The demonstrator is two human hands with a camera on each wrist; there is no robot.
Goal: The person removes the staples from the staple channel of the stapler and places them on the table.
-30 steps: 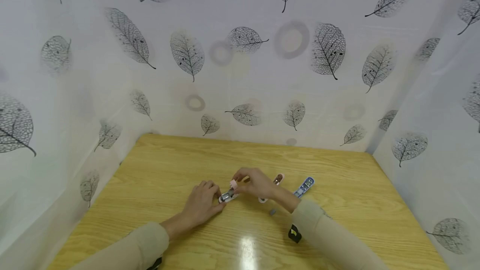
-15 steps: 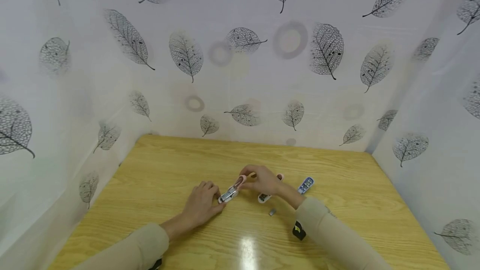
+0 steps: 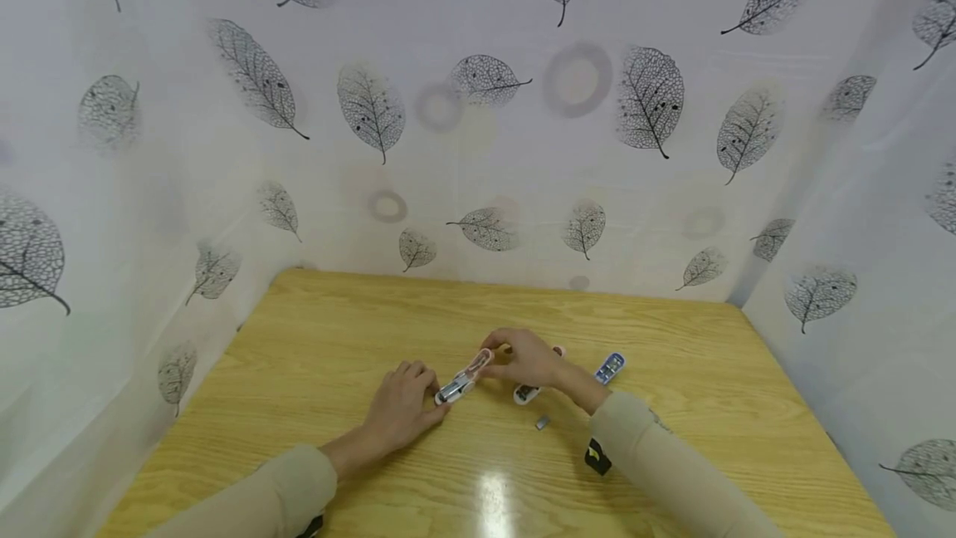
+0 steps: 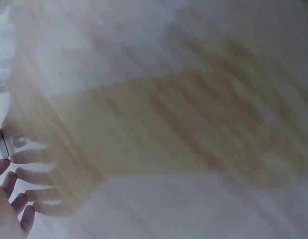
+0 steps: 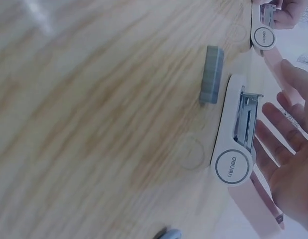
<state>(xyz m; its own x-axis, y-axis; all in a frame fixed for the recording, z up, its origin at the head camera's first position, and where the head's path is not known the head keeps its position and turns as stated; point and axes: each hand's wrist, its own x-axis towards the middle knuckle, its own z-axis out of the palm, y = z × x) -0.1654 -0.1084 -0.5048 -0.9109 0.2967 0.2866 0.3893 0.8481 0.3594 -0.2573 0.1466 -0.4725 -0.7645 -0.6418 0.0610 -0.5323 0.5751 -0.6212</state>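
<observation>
A pink-and-white stapler (image 3: 459, 384) stands swung open between my two hands, its metal staple channel showing. My left hand (image 3: 401, 408) pinches the white base end between thumb and fingers. At the other end, the thumb and fingers of my right hand (image 3: 523, 358) hold the pink top arm (image 5: 281, 72). Behind that hand lies a second opened pink-and-white stapler (image 5: 233, 129), partly covered by the hand in the head view. A small grey strip of staples (image 3: 542, 423) rests on the table near it.
An opened blue stapler (image 3: 610, 367) lies farther right on the wooden table (image 3: 358, 314). By the right sleeve is a black object with a yellow mark (image 3: 597, 457). A leaf-patterned curtain (image 3: 478, 148) closes off the back and sides.
My right hand has drawn slightly back to the right, and the stapler's pink top arm has swung out from half-raised to nearly in line with the base. The left hand has stayed put.
</observation>
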